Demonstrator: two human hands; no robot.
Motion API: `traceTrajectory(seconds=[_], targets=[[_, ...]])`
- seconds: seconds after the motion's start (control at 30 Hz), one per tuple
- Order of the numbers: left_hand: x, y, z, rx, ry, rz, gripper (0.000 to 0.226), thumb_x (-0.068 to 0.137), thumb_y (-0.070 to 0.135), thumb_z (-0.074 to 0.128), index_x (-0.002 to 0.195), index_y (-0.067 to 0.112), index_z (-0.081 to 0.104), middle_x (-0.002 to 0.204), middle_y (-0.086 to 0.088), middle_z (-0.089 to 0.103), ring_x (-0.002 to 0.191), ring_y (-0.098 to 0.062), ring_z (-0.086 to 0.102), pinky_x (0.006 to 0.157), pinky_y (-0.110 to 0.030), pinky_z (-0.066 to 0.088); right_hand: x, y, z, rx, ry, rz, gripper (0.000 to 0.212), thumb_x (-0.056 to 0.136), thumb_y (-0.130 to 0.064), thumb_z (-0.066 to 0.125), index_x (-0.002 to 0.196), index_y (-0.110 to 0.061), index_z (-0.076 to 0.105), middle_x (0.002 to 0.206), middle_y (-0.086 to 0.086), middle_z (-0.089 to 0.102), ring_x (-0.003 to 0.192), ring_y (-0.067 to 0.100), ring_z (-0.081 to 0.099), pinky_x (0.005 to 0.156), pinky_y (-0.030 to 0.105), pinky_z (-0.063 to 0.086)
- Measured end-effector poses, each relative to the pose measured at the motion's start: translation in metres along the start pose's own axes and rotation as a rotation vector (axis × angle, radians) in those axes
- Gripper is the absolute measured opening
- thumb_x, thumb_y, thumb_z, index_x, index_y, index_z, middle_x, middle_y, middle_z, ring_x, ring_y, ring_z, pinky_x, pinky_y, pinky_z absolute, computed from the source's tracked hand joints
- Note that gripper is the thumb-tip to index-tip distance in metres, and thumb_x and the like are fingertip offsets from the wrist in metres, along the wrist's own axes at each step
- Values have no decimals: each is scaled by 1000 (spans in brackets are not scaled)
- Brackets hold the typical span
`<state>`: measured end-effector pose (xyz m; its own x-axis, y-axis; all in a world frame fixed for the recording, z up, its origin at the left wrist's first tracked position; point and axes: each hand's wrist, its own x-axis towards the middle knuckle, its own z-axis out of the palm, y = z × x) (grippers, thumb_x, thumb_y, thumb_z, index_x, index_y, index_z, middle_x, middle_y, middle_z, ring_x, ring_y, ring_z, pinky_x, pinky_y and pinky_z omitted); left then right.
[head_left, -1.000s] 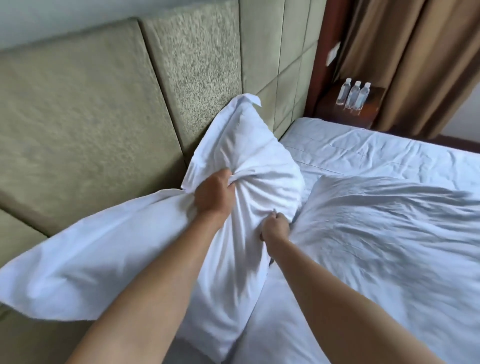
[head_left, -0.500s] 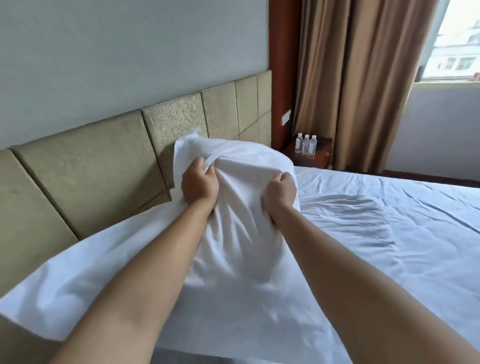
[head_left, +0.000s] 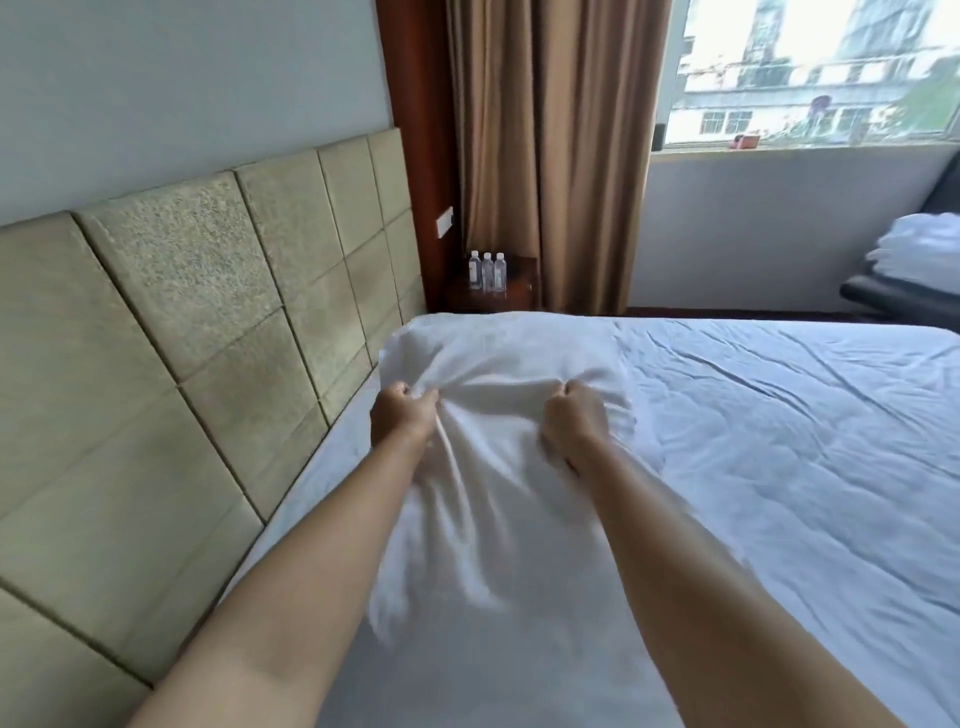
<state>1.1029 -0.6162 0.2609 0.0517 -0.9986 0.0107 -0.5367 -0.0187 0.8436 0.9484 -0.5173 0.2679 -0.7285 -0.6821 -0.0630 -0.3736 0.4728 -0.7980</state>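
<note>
We clench both fists on the white pillow (head_left: 498, 364) at the centre of the frame: our left hand (head_left: 402, 415) and our right hand (head_left: 574, 421) each bunch a fold of its case. The pillow lies on the white bed sheet (head_left: 779, 441), just beside the padded headboard (head_left: 208, 338) at left. Beyond it, upper centre, three water bottles (head_left: 487, 270) stand on a nightstand (head_left: 514, 293) by the brown curtain (head_left: 556, 156).

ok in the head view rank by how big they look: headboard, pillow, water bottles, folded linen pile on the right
1. headboard
2. pillow
3. folded linen pile, cut by frame edge
4. water bottles
Headboard runs close to the camera, which inflates it.
</note>
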Motion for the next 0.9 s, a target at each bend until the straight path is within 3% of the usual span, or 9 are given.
traceTrajectory(seconds=[0.07,0.13,0.17,0.27,0.37,0.5,0.6,0.73,0.9], targets=[[-4,-30,18,179,-167,-82,21,84,36,61,85,15,57,101,-10,67,88,-28,62,72,-30,51,-3,42,9,-132,-197,127,32,95,-17,42,114,2,60,109,24,63,99,36,62,79,36,49],[-10,-42,26,313,-181,-98,24,89,35,51,102,16,56,114,-11,60,106,-32,57,90,-36,48,-3,59,12,-138,-294,171,31,93,-19,44,107,0,64,82,16,63,70,30,62,59,35,51],[-11,-42,27,375,-153,-88,23,90,32,47,108,18,53,118,-11,54,112,-33,52,94,-38,45,1,60,13,-128,-296,161,32,93,-25,45,104,-2,65,77,14,61,65,27,60,58,35,53],[-12,-33,29,524,-114,60,38,91,24,42,129,24,43,133,-11,39,125,-32,38,101,-43,36,13,49,17,-249,-166,35,35,90,-33,46,115,-13,61,114,13,61,104,29,61,91,37,48],[-6,-24,35,600,-200,240,50,97,29,34,146,27,27,152,-6,24,138,-28,26,109,-43,28,14,38,29,-369,2,-128,46,93,-29,41,139,-25,39,133,11,48,127,28,43,103,38,35],[5,-30,39,702,-295,368,51,101,37,24,151,30,15,161,2,1,147,-19,1,118,-46,9,14,29,46,-505,48,-267,37,96,-30,34,131,-21,43,141,11,38,132,28,32,107,39,26],[14,-38,42,762,-336,423,53,102,40,16,152,31,3,160,6,-12,147,-16,-13,118,-47,-5,21,24,51,-524,-40,-290,48,98,-35,27,145,-29,28,159,5,10,147,23,6,118,41,3],[31,-41,51,743,-377,446,53,101,45,12,151,35,-4,159,8,-15,146,-14,-15,118,-47,-7,37,22,57,-575,-97,-306,58,97,-47,26,152,-34,10,161,0,-7,147,19,-14,117,41,-15],[51,-66,68,793,-497,401,56,98,55,14,147,44,-11,158,7,-20,146,-19,-16,117,-52,-7,47,51,79,-651,-208,-254,62,96,-56,23,151,-41,0,160,-4,-14,146,18,-18,115,47,-18]])
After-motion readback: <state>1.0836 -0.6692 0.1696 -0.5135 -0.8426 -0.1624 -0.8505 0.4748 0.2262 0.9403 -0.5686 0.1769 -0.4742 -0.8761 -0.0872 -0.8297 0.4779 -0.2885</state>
